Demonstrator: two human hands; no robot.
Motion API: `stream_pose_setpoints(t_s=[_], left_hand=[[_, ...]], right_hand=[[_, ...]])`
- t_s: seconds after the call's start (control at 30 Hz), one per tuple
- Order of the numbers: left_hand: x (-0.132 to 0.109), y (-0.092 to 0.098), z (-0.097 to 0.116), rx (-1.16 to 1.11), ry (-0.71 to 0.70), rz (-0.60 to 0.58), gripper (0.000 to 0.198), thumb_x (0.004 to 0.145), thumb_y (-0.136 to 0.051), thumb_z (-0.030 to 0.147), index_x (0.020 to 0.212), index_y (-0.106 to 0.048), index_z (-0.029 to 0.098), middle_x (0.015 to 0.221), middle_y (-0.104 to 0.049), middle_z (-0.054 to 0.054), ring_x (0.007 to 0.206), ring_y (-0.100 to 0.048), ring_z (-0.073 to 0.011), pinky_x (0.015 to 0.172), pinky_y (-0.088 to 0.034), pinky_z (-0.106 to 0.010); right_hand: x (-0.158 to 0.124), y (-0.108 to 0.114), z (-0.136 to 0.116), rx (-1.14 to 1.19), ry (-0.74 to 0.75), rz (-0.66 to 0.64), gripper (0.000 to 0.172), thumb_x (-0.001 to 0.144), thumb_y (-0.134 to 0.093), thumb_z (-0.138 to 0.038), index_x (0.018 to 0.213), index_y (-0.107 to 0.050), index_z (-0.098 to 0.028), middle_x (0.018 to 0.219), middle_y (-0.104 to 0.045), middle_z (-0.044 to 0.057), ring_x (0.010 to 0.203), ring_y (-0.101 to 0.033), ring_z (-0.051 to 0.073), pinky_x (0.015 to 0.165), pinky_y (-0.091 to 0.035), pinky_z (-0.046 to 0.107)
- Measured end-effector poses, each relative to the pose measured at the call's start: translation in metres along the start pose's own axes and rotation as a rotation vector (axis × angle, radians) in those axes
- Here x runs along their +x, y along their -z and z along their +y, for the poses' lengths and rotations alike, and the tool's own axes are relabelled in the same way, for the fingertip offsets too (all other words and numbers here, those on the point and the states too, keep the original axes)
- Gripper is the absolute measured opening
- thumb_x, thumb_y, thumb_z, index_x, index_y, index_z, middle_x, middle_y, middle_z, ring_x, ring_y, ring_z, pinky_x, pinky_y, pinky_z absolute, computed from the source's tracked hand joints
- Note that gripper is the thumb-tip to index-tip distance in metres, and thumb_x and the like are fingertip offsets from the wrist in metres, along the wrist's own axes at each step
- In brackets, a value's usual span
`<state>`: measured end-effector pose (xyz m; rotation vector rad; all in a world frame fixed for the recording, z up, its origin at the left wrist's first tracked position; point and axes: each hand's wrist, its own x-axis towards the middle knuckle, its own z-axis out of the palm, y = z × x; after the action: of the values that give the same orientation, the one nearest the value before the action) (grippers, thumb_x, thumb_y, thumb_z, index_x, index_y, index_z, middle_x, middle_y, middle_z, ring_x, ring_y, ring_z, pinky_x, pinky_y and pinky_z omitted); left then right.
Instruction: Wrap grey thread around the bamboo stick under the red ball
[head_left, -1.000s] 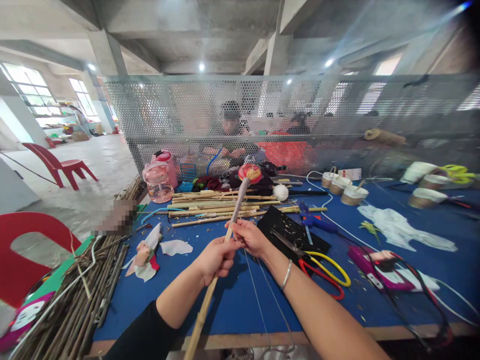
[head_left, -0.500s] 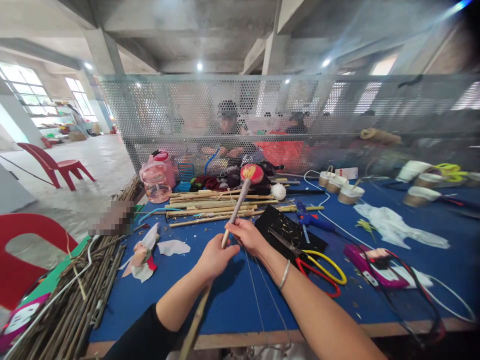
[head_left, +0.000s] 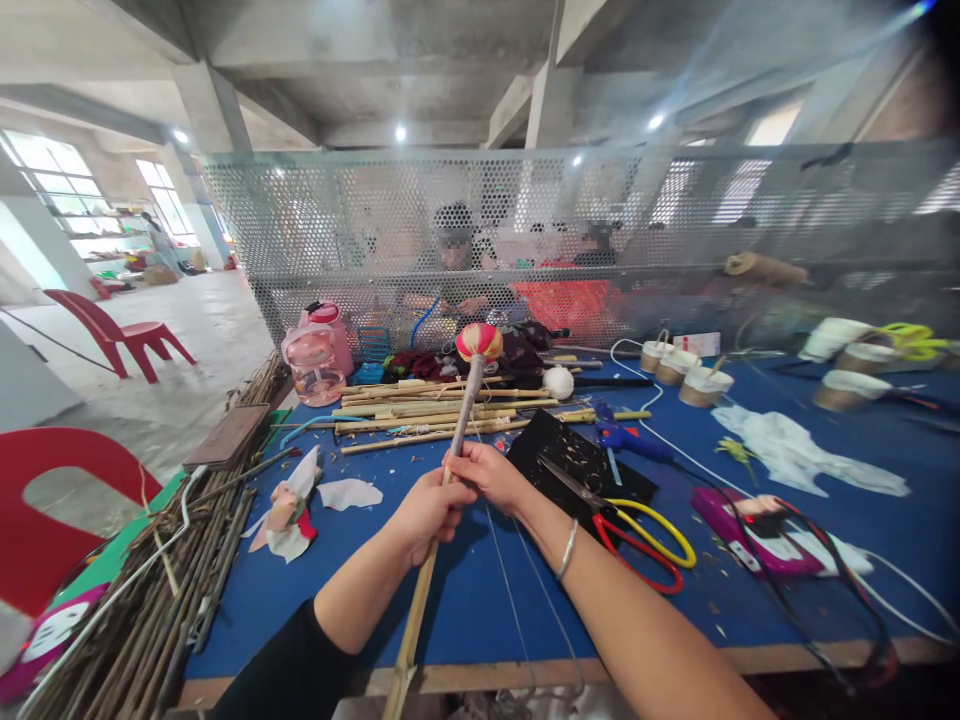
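A long bamboo stick (head_left: pixel 420 605) slants up across the table's front edge, topped by a red and yellow ball (head_left: pixel 480 342). Grey wrapping (head_left: pixel 468 398) covers its upper part below the ball. My left hand (head_left: pixel 429 512) is closed around the bare stick. Just above it, my right hand (head_left: pixel 491 476) pinches the stick at the lower end of the wrapping. Thin pale threads (head_left: pixel 501 560) hang from beneath my right hand toward the table edge. Scissors (head_left: pixel 600 500) with red and yellow handles lie right of my right hand, partly on a black cloth (head_left: pixel 547 450).
Bamboo sticks (head_left: pixel 420 415) and a white ball (head_left: pixel 558 383) lie behind my hands. On the right are a blue glue gun (head_left: pixel 634 440), paper cups (head_left: pixel 705 387) and a purple-white device (head_left: pixel 757 535). Brown twigs (head_left: pixel 142 590) line the left edge. A perforated screen (head_left: pixel 337 220) stands behind.
The stick has turned more upright, its ball end swinging left and its lower end shifting right. My left hand's fingers have curled round the stick; my right hand keeps its pinch.
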<state>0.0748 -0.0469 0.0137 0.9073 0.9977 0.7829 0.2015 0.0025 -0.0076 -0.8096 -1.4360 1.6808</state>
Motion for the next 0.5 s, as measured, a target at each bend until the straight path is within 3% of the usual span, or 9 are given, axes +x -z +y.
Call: stream_pose_setpoints(t_s=[0.1, 0.17, 0.23, 0.37, 0.43, 0.5], left_hand=[[-0.002, 0.005, 0.004, -0.126, 0.07, -0.122, 0.036, 0.06, -0.061, 0.025, 0.067, -0.026, 0.022, 0.047, -0.021, 0.013, 0.034, -0.011, -0.0013, 0.034, -0.005, -0.016], [-0.002, 0.005, 0.003, -0.101, 0.064, -0.148, 0.035, 0.061, -0.061, 0.026, 0.067, -0.027, 0.022, 0.047, -0.021, 0.013, 0.035, -0.011, -0.0016, 0.034, -0.005, -0.016], [0.0, 0.003, -0.001, 0.035, -0.023, -0.043, 0.029, 0.065, -0.06, 0.03, 0.07, -0.033, 0.022, 0.047, -0.026, 0.012, 0.034, -0.018, -0.0024, 0.034, -0.01, -0.016], [0.006, 0.0, -0.01, 0.419, -0.315, 0.355, 0.023, 0.068, -0.062, 0.034, 0.07, -0.045, 0.018, 0.049, -0.041, 0.008, 0.04, -0.036, -0.0045, 0.039, -0.024, -0.017], [0.008, 0.001, -0.012, 0.466, -0.338, 0.395, 0.026, 0.069, -0.063, 0.037, 0.067, -0.045, 0.018, 0.048, -0.043, 0.008, 0.038, -0.037, -0.0049, 0.038, -0.026, -0.018], [0.009, 0.003, -0.011, 0.395, -0.289, 0.299, 0.031, 0.072, -0.058, 0.046, 0.067, -0.045, 0.018, 0.047, -0.047, 0.006, 0.034, -0.037, -0.0054, 0.035, -0.026, -0.019]], right_hand=[[-0.004, 0.003, -0.005, 0.107, -0.056, -0.092, 0.04, 0.065, -0.071, -0.044, 0.087, -0.057, -0.015, 0.06, -0.055, -0.004, 0.039, -0.031, 0.003, 0.04, -0.018, 0.02], [-0.006, 0.007, -0.006, 0.124, -0.068, -0.102, 0.04, 0.066, -0.071, -0.042, 0.09, -0.057, -0.015, 0.061, -0.055, -0.004, 0.038, -0.029, 0.002, 0.039, -0.014, 0.02], [-0.007, 0.009, -0.005, 0.108, -0.048, -0.061, 0.038, 0.066, -0.071, -0.041, 0.09, -0.057, -0.015, 0.063, -0.056, -0.003, 0.04, -0.032, 0.003, 0.04, -0.015, 0.02], [-0.005, 0.01, -0.002, 0.016, -0.005, 0.059, 0.035, 0.066, -0.071, -0.042, 0.08, -0.056, -0.013, 0.056, -0.049, -0.006, 0.038, -0.027, 0.002, 0.039, -0.014, 0.02], [-0.004, 0.01, -0.002, 0.004, -0.004, 0.065, 0.035, 0.066, -0.071, -0.043, 0.078, -0.056, -0.013, 0.053, -0.046, -0.007, 0.037, -0.024, 0.002, 0.038, -0.013, 0.02], [-0.005, 0.011, -0.003, 0.05, -0.021, 0.015, 0.036, 0.068, -0.069, -0.044, 0.084, -0.056, -0.014, 0.051, -0.044, -0.008, 0.036, -0.023, 0.002, 0.037, -0.011, 0.02]])
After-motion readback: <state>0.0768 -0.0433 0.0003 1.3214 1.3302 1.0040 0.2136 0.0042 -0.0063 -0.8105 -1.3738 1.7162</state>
